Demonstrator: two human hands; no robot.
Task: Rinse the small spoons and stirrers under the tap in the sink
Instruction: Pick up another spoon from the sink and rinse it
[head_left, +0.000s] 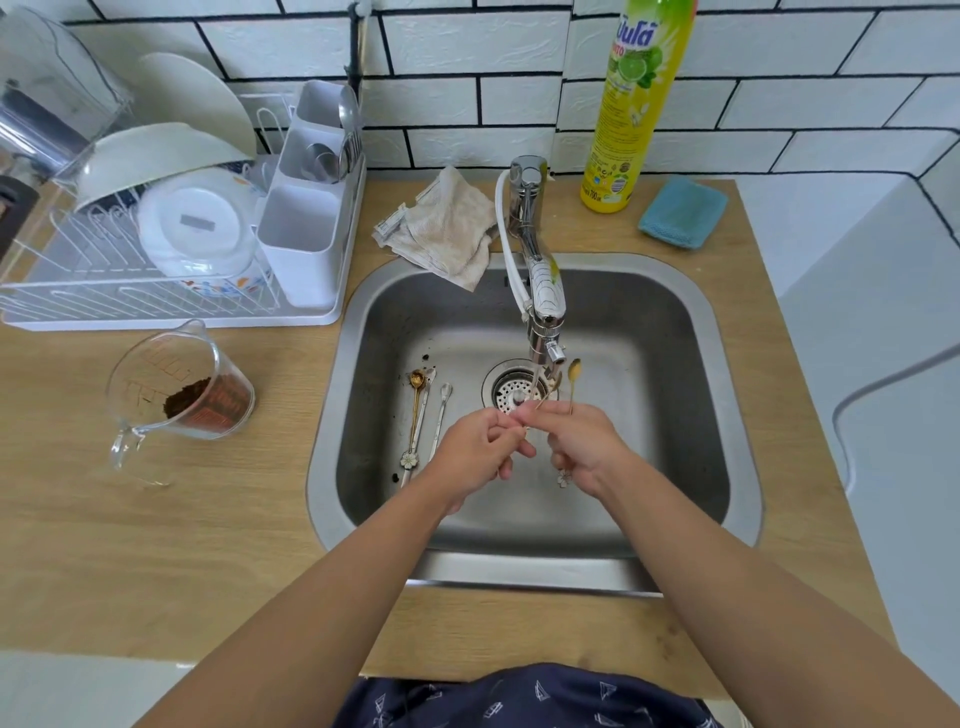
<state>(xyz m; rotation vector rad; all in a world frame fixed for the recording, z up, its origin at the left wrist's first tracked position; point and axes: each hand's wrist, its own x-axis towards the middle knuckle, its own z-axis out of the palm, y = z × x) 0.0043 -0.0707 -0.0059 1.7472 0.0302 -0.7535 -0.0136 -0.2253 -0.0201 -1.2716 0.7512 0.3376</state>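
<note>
Both hands are over the sink (691, 332), right under the tap (540, 291), with a thin stream of water running down just ahead of the fingers. The right hand (582, 441) has its fingers curled round a gold spoon (574, 370): the bowl stands up above the knuckles, beside the tap's tip, and a small flower charm on the handle end pokes out below the palm. A second thin gold stem slants up from the same grip toward the stream; what it ends in is hidden behind the tap. The left hand (478, 447) meets it fingertip to fingertip, pinching something slim there; what exactly, I cannot tell.

Left of the grip, three pieces lie on the sink floor, side by side: one gold spoon with a flower end (414, 415), and two silver stirrers (441, 415). Just beyond the fingers sits one drain strainer (511, 387).

Farther off on the counter (208, 545): one jug (179, 387) with brown grounds to the left, one rack (171, 218) behind it, one cloth (447, 223), one yellow bottle (634, 104), one blue sponge (681, 212).
</note>
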